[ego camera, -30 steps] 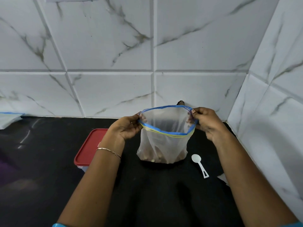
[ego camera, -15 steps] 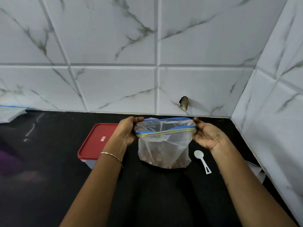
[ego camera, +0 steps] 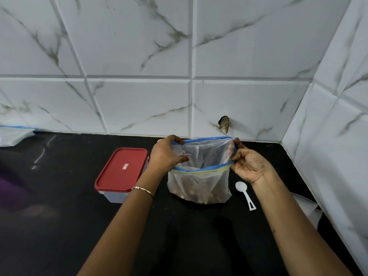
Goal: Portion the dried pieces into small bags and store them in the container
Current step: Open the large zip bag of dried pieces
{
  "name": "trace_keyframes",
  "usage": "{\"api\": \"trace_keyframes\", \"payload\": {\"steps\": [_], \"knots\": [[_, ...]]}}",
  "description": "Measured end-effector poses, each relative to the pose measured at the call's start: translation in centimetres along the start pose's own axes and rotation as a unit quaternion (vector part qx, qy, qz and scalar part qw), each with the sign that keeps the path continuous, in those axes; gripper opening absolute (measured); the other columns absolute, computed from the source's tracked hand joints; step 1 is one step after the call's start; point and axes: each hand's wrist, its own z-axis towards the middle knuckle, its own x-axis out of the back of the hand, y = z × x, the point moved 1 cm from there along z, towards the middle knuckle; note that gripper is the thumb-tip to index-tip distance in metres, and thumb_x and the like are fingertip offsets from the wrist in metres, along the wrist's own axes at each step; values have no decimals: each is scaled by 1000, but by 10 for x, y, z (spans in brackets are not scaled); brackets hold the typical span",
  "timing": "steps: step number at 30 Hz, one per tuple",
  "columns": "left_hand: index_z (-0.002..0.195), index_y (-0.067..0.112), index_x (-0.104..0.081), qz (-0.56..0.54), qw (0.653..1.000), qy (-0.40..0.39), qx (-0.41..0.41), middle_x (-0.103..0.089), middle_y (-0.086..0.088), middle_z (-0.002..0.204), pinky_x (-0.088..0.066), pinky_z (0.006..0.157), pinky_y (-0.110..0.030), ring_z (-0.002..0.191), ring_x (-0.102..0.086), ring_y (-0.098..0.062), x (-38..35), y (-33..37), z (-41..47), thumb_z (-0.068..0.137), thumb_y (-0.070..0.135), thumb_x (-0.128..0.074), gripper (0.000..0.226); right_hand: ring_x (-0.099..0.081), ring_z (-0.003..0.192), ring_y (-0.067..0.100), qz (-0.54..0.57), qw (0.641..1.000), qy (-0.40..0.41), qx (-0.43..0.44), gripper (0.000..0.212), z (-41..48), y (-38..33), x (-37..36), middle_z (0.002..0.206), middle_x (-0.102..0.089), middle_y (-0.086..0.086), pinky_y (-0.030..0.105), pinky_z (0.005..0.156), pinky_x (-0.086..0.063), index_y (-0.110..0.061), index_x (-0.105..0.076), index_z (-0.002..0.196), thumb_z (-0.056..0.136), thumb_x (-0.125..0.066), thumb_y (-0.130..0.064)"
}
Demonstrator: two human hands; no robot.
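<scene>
At the far left edge, a flat clear plastic bag with a blue strip (ego camera: pixel 14 134) lies against the foot of the white marble-patterned tiled wall (ego camera: pixel 139 56). The black countertop (ego camera: pixel 59 226) runs across the whole lower view. On it, left of centre, stands a rectangular clear plastic container with a red lid (ego camera: pixel 121 172), its lid on.

The left forearm reaches in from the bottom, a thin gold bracelet (ego camera: pixel 142 189) round the wrist. The left hand (ego camera: pixel 166 154) has its back to the camera; the fingers curl over the far left corner of the bag's mouth while the thumb points right, inside the opening, so it grips the rim.

Between the hands stands the translucent zip-top plastic bag with a blue and yellow seal strip (ego camera: pixel 199 186), its base on the countertop and its mouth pulled wide open. Brown dried pieces (ego camera: pixel 196 193) sit heaped in its bottom.

The right hand (ego camera: pixel 251 166), palm turned toward the camera, pinches the right end of the rim between thumb and fingertips; its forearm enters from the lower right.

Just right of the bag, a small white plastic scoop (ego camera: pixel 244 191) lies on the countertop, bowl toward the wall. Further right, crumpled clear plastic (ego camera: pixel 310 210) lies by the side wall.
</scene>
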Motion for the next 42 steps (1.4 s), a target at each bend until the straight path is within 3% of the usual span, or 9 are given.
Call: {"api": "trace_keyframes", "payload": {"steps": [4,9,13,18,23,30,35,38,42], "knots": [[102,18,-68,45,997,56,-10,-60,-6,112,-36,75,-22,94,-53,-16,-2,-2,0,86,21,-71,17,-64,54,10,6,999,24,22,49,7,2,1,73,-64,9,22,55,-57,-7,-58,75,71,-22,26],[103,13,-72,51,994,92,-17,-51,-5,116,-31,87,-20,114,-48,-21,1,-11,4,92,31,-64,23,-58,76,16,-311,940,45,135,46,6,-3,4,84,-65,7,24,73,-48,-8,-65,77,79,-26,16],[102,17,-75,146,979,129,-51,-57,-4,113,-32,91,-30,113,-43,-26,1,-10,5,94,36,-60,25,-57,85,9,-554,814,23,173,23,-1,2,5,100,-66,3,15,68,-42,-13,-71,93,88,-53,1],[99,9,-73,204,959,144,-132,-67,-9,95,-40,78,-34,97,-55,-28,-2,1,2,97,24,-55,23,-48,102,15,-784,534,49,313,32,-2,7,11,114,-42,-1,18,85,-36,-21,-67,105,76,-80,-21],[93,2,-66,165,971,134,-107,-66,-14,93,-34,68,-28,86,-59,-28,-2,1,5,99,18,-51,23,-56,89,18,-827,403,82,384,28,-6,12,5,112,-50,3,27,74,-47,-14,-63,106,82,-74,-25],[101,7,-69,17,993,117,-8,-70,-12,102,-39,73,-26,96,-62,-29,0,-3,32,96,13,-52,19,-59,83,27,-807,390,108,431,18,19,1,-16,116,-55,7,35,64,-45,-7,-66,95,98,-50,-17],[99,8,-67,-100,989,101,47,-67,-10,101,-43,75,-27,89,-58,-24,5,-3,58,95,7,-47,21,-50,75,25,-805,342,129,467,17,32,-8,-29,88,-64,3,29,55,-26,-15,-61,91,97,-45,-13],[90,7,-63,-177,979,78,58,-63,-14,89,-42,71,-30,80,-54,-22,4,-7,65,98,8,-47,18,-44,66,25,-797,359,133,467,19,35,-12,-28,85,-62,5,29,49,-19,-17,-58,97,100,-40,-21],[101,6,-63,-190,977,57,80,-63,-11,95,-46,75,-30,84,-56,-21,-8,-21,60,97,5,-48,16,-62,79,34,-811,397,78,421,18,44,-5,-15,87,-68,13,31,59,-32,-13,-59,108,100,-47,-24]]}}
